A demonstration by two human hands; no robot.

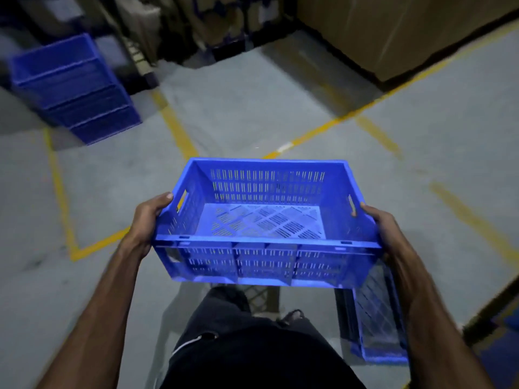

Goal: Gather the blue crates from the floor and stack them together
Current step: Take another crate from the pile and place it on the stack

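I hold an empty blue perforated crate [264,220] in the air in front of my body. My left hand [148,220] grips its left end wall near the handle slot. My right hand [384,228] grips its right end wall. A stack of several blue crates [75,88] stands on the floor at the far left, blurred. Another blue crate [376,321] lies on the floor at the lower right, partly hidden behind the held crate and my right forearm.
Grey concrete floor [252,108] with yellow painted lines [174,127]. Large cardboard boxes [407,32] stand at the far right. Dark shelving and boxes [196,21] line the back. My dark trousers [252,346] fill the lower middle.
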